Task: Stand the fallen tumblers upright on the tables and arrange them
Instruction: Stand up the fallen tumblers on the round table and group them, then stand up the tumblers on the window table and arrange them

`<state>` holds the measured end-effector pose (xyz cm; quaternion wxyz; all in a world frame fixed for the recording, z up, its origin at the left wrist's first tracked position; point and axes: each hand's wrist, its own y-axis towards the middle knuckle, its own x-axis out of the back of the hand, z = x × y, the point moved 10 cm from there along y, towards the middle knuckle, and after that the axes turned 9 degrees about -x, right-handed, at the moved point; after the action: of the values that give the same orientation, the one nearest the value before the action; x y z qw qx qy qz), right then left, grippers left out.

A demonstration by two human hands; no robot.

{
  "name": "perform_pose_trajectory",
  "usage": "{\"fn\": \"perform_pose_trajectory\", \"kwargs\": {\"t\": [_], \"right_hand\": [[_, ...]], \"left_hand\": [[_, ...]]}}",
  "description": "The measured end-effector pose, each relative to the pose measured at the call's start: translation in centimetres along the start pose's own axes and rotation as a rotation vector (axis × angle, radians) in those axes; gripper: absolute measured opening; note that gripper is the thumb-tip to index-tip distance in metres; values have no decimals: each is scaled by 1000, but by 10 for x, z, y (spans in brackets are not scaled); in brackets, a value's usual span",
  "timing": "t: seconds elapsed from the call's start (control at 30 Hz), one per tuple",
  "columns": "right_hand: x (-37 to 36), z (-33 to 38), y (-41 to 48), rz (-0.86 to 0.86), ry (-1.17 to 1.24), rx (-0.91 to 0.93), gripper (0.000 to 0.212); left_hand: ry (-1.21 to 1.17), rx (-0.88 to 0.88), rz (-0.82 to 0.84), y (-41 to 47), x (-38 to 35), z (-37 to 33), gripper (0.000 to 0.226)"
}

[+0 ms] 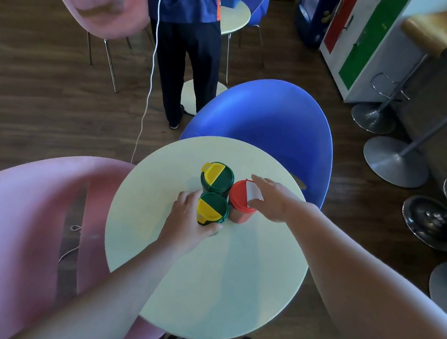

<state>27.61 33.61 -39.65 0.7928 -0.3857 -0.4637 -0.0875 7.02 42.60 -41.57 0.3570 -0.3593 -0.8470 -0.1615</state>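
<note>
Three tumblers stand upright, bunched together near the middle of a round pale table [229, 285]. The far green tumbler [219, 179] has a yellow flip lid. A second green tumbler [213, 207] with a yellow lid stands in front of it, and my left hand [185, 225] wraps around its side. To the right stands a red tumbler [241, 200] with a white flap on its lid. My right hand [272, 199] grips the red tumbler from the right, thumb and fingers on its rim.
A blue chair [275, 119] stands behind the table and a pink chair [16, 226] to its left. A person [186, 35] stands further back beside another round table [235, 17]. Bar stools [396, 159] line the right. A white cord [148, 87] hangs down.
</note>
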Motion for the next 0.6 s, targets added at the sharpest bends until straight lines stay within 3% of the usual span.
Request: {"fn": "perform_pose_trajectory", "kwargs": {"t": [0.27,0.43,0.6], "right_hand": [[21,-16,-26,-131,70,-57,84],[49,-48,-67,-247,157,-158,84],[74,-107,-124,-380,269,-301,85]], "left_hand": [[16,-58,-36,25,40,-21,86],[12,-288,39,69,46,-86,74],[-12,-542,182,86,-1,-193,69]]}}
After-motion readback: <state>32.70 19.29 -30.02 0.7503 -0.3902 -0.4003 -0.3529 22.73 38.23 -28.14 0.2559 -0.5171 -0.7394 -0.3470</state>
